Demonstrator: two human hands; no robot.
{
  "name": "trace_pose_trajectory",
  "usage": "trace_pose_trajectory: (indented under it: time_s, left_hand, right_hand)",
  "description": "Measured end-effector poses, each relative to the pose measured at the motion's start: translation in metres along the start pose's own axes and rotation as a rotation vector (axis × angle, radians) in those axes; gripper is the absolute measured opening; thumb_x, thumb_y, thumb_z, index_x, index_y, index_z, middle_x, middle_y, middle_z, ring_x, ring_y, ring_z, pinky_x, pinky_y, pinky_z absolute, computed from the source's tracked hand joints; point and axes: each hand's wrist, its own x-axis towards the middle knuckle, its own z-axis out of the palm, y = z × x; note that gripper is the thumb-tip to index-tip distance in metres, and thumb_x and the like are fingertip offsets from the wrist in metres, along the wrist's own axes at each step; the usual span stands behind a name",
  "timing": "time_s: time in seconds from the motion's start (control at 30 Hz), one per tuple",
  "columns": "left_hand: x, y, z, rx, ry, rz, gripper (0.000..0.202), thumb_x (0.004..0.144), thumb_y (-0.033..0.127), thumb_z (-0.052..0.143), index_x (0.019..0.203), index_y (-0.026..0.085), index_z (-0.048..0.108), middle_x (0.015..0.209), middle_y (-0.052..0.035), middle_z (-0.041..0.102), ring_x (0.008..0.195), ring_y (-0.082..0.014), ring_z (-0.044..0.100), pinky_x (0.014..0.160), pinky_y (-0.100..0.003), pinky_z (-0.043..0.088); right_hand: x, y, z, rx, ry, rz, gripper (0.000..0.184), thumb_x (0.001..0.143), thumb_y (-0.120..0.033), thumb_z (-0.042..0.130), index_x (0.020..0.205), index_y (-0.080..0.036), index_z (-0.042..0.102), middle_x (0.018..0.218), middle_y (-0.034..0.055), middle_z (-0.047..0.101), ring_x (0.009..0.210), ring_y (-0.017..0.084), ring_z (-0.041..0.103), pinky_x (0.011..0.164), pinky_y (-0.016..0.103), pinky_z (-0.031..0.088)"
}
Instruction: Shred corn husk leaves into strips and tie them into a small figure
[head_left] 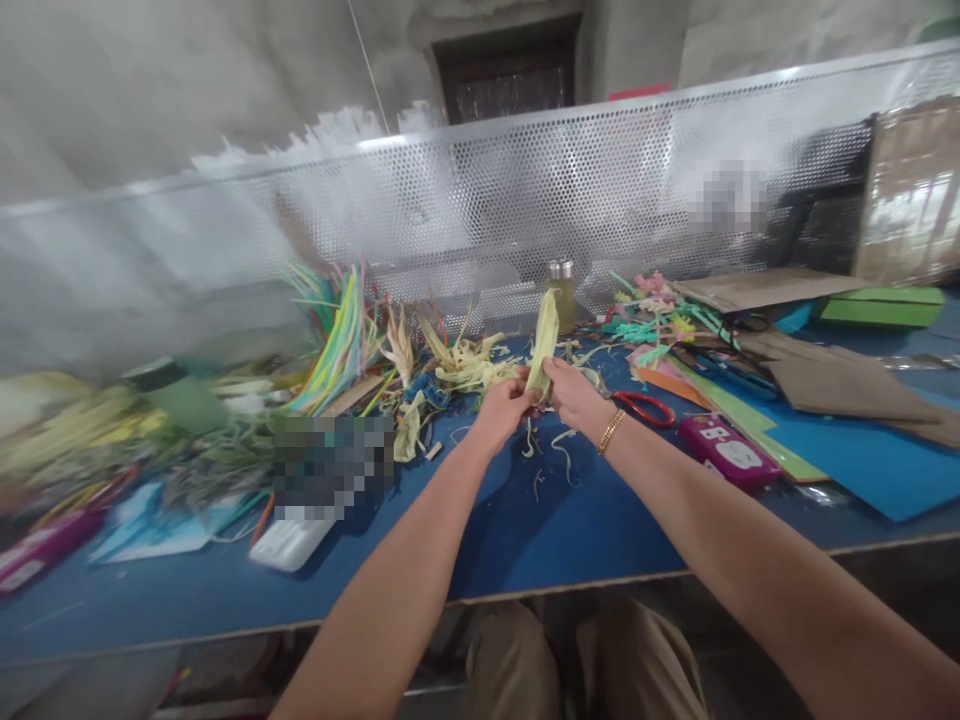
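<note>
Both hands meet over the middle of the blue table [570, 540], closed around the lower end of a pale yellow-green corn husk [546, 325] that stands upright. My left hand [504, 405] pinches its base from the left. On the other side my right hand [574, 392], with a gold bracelet at the wrist, grips it between thumb and fingers. Thin husk scraps [562, 455] lie on the table beneath. Just right of the right wrist are red-handled scissors [643, 408]. More loose husks [469, 365] are heaped behind the left hand.
Colourful thin stems [341, 335] stand at the left back. A purple pack [729, 452], blue sheets [870, 450] and brown cardboard [840, 385] cover the right side. A jar [562, 300] stands before the perforated metal screen [495, 210]. A white object [292, 540] lies near the front left.
</note>
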Motion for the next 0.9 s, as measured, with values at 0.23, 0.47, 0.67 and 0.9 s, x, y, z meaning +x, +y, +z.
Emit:
trace_pose_trajectory:
  time_s: [0.23, 0.47, 0.67, 0.9]
  left_hand:
    - [0.002, 0.0, 0.002, -0.001, 0.108, 0.022, 0.01, 0.071, 0.019, 0.065, 0.066, 0.016, 0.057, 0.058, -0.0006, 0.062, 0.05, -0.0109, 0.056, 0.051, -0.023, 0.041]
    - [0.006, -0.006, -0.001, 0.176, 0.047, 0.106, 0.02, 0.075, 0.032, 0.066, 0.065, 0.017, 0.056, 0.057, -0.0019, 0.063, 0.049, -0.0137, 0.057, 0.052, -0.025, 0.042]
    - [0.006, -0.011, -0.009, 0.522, 0.047, 0.192, 0.036, 0.083, 0.047, 0.055, 0.063, 0.018, 0.061, 0.056, -0.0029, 0.063, 0.052, -0.0165, 0.057, 0.055, -0.027, 0.039]
    - [0.011, -0.011, -0.007, 0.207, 0.195, 0.274, 0.036, 0.081, 0.054, 0.057, 0.085, 0.019, 0.065, 0.084, -0.0061, 0.068, 0.085, -0.0209, 0.062, 0.075, -0.03, 0.045]
  right_hand:
    - [-0.01, -0.004, 0.009, -0.002, -0.064, -0.087, 0.028, 0.083, -0.043, 0.054, 0.096, -0.019, 0.057, 0.07, 0.001, 0.064, 0.05, 0.011, 0.051, 0.041, 0.022, 0.037]
    - [-0.014, -0.002, 0.012, 0.013, -0.076, -0.029, 0.015, 0.088, -0.034, 0.051, 0.085, -0.02, 0.052, 0.059, -0.0037, 0.054, 0.042, 0.009, 0.044, 0.038, 0.021, 0.034]
    - [0.001, -0.017, -0.009, 0.146, 0.201, -0.064, 0.015, 0.094, -0.02, 0.038, 0.08, -0.021, 0.042, 0.059, -0.006, 0.046, 0.048, 0.007, 0.047, 0.046, 0.018, 0.04]
    - [0.003, -0.032, -0.025, -0.014, 0.012, 0.022, 0.02, 0.091, -0.02, 0.038, 0.072, -0.021, 0.035, 0.048, -0.0102, 0.022, 0.036, 0.005, 0.019, 0.035, 0.014, 0.015]
